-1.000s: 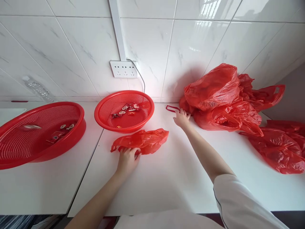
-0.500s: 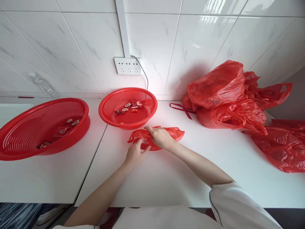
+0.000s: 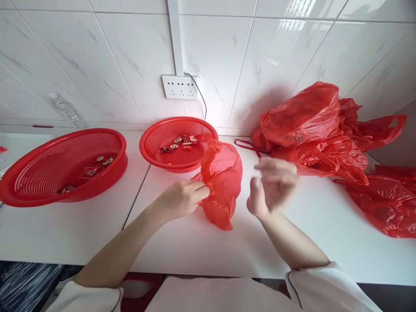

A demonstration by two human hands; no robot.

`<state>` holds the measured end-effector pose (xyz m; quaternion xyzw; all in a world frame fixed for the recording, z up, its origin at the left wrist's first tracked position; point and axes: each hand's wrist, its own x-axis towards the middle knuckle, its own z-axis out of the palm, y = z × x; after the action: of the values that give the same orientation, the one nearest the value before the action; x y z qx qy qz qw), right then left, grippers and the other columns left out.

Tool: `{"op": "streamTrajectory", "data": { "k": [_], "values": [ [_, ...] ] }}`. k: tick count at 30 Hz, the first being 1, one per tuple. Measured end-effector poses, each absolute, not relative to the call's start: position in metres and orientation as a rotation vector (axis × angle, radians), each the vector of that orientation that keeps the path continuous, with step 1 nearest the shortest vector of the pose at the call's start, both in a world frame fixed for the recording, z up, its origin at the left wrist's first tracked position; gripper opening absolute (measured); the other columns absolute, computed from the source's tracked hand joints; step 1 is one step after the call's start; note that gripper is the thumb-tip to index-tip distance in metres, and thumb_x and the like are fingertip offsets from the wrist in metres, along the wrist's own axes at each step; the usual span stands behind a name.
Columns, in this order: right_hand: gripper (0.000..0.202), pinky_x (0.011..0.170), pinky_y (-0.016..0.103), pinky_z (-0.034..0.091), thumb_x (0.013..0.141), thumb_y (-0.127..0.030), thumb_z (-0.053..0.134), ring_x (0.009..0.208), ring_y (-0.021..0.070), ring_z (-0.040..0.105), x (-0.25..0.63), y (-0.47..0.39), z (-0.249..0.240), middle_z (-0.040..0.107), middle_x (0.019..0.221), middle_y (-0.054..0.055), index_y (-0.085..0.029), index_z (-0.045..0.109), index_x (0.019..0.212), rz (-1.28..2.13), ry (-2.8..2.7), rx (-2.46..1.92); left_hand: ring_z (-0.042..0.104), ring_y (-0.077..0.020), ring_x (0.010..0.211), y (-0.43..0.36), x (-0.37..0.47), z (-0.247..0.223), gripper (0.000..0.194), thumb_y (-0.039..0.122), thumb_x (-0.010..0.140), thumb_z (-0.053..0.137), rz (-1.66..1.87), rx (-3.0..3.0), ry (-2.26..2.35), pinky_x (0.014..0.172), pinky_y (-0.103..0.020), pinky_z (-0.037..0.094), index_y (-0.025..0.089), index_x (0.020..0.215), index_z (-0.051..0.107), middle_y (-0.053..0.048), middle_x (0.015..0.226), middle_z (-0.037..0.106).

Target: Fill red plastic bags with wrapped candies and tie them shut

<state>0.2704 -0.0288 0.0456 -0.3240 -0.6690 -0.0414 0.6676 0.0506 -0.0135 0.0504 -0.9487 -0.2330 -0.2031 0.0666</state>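
My left hand [image 3: 185, 197] pinches the edge of a thin red plastic bag [image 3: 224, 186], which stands partly puffed out above the white table. To the right of the bag, my right hand [image 3: 274, 186] hovers with its thumb apart from the fingers; it holds nothing and is a little blurred. Just behind the bag sits a round red plastic basket [image 3: 152, 162] with several small wrapped packets [image 3: 186, 143] in it. The bag hides part of that basket's front right rim.
At left stands a larger red basket [image 3: 94, 197] with a few packets inside. Several stuffed red bags [image 3: 302, 117] are heaped at the back right, and another red bag [image 3: 386, 203] lies at the right edge. A clear plastic bottle [image 3: 66, 108] and a power socket [image 3: 180, 87] are at the wall.
Both hands were on the flattened bag. My right hand has let go and moved right, while the bag has been lifted and opened out in my left hand. The view has shifted slightly.
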Motion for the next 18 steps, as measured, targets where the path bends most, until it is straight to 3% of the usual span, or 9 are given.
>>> {"op": "streamTrajectory", "data": {
  "k": [3, 6, 9, 13, 15, 18],
  "values": [
    [0.016, 0.071, 0.034, 0.049, 0.086, -0.012, 0.043, 0.076, 0.0183, 0.06, 0.267, -0.05, 0.058, 0.061, 0.084, 0.003, -0.025, 0.05, 0.093, 0.048, -2.119, -0.55, 0.04, -0.0113, 0.056, -0.017, 0.054, 0.05, 0.025, -0.006, 0.074, 0.042, -0.552, -2.792, -0.513, 0.05, -0.026, 0.031, 0.018, 0.072, 0.049, 0.003, 0.063, 0.047],
    [0.021, 0.066, 0.029, 0.047, 0.086, -0.006, 0.036, 0.07, 0.0146, 0.057, 0.265, -0.043, 0.057, 0.062, 0.082, 0.004, -0.019, 0.051, 0.092, 0.582, -2.287, -0.93, 0.04, -0.0112, 0.056, -0.026, 0.06, 0.049, 0.025, -0.005, 0.077, 0.047, -0.567, -2.667, -0.355, 0.052, -0.025, 0.033, 0.018, 0.068, 0.047, 0.003, 0.061, 0.046],
    [0.022, 0.069, 0.026, 0.046, 0.089, -0.01, 0.035, 0.073, 0.0124, 0.057, 0.268, -0.017, 0.045, 0.064, 0.083, 0.002, -0.017, 0.056, 0.09, 1.158, -2.32, -1.081, 0.036, -0.0117, 0.053, -0.035, 0.062, 0.051, 0.03, -0.005, 0.073, 0.052, -0.575, -2.552, -0.269, 0.049, -0.027, 0.029, 0.019, 0.06, 0.04, 0.003, 0.056, 0.039],
    [0.022, 0.075, 0.026, 0.048, 0.089, -0.016, 0.043, 0.083, 0.0142, 0.059, 0.266, 0.003, 0.028, 0.066, 0.092, 0.001, -0.016, 0.064, 0.097, 1.772, -2.544, -0.713, 0.035, -0.0113, 0.052, -0.04, 0.061, 0.056, 0.03, -0.002, 0.074, 0.055, -0.616, -2.49, -0.227, 0.048, -0.026, 0.029, 0.019, 0.06, 0.04, 0.004, 0.056, 0.039],
    [0.018, 0.074, 0.027, 0.049, 0.087, -0.02, 0.05, 0.081, 0.0154, 0.06, 0.262, 0.0, 0.024, 0.068, 0.089, 0.0, -0.019, 0.066, 0.095, 1.678, -2.748, -0.807, 0.035, -0.011, 0.051, -0.042, 0.058, 0.063, 0.029, -0.002, 0.076, 0.053, -0.637, -2.53, -0.238, 0.049, -0.026, 0.029, 0.019, 0.061, 0.039, 0.004, 0.056, 0.039],
    [0.011, 0.074, 0.033, 0.047, 0.086, -0.028, 0.058, 0.07, 0.0179, 0.059, 0.258, -0.007, 0.022, 0.066, 0.072, 0.001, -0.021, 0.067, 0.089, 1.087, -2.836, -1.387, 0.037, -0.0116, 0.051, -0.047, 0.045, 0.082, 0.021, 0.001, 0.076, 0.048, -0.578, -2.744, -0.415, 0.048, -0.027, 0.028, 0.02, 0.068, 0.043, 0.004, 0.057, 0.044]
  ]
}}
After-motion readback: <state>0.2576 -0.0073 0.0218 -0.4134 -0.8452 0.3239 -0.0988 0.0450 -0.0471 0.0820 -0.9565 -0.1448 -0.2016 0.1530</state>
